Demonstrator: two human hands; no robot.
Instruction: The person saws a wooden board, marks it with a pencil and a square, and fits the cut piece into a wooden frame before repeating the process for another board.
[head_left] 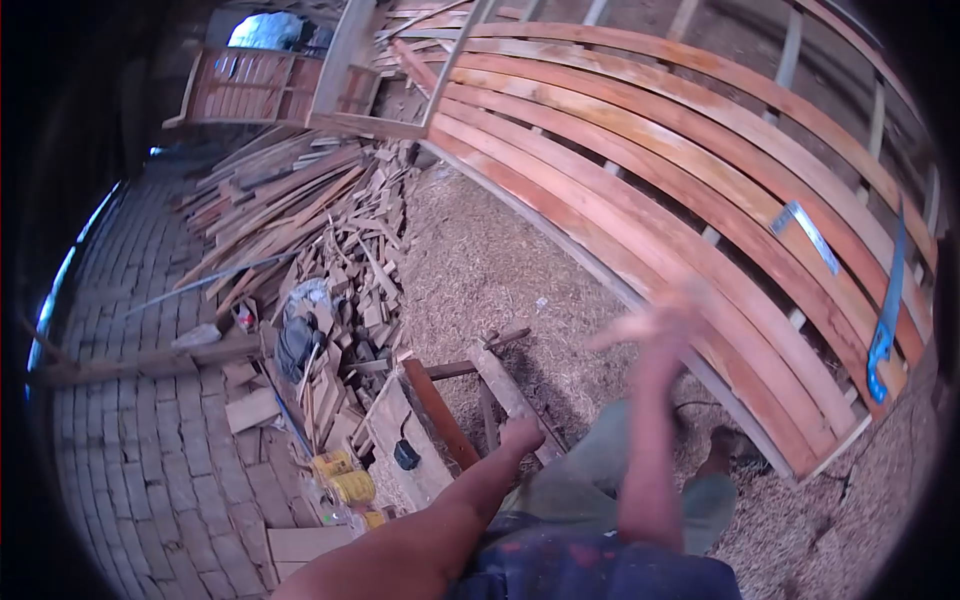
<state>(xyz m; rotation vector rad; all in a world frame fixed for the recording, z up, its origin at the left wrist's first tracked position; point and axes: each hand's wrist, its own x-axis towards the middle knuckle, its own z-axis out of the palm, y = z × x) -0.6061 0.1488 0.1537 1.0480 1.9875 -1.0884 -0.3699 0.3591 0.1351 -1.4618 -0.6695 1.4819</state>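
My left hand (522,436) is closed, its fingers curled, against a narrow wooden beam (508,390) of a low wooden stand. What it holds, if anything, is hidden. My right hand (664,318) is smeared by motion above the near edge of a long slatted wooden frame (640,225). Its fingers look stretched apart, and I see nothing in them. Across the slats, on the right, lie a try square (808,236) with a metal blade and a handsaw (886,330) with a blue handle.
Offcuts (375,265) and long scrap strips (270,205) lie heaped on the left by a brick floor (135,330). A black tape measure (406,455) rests on a wooden block near yellow containers (350,485). Sawdust (500,240) covers the ground. A slatted panel (245,85) stands behind.
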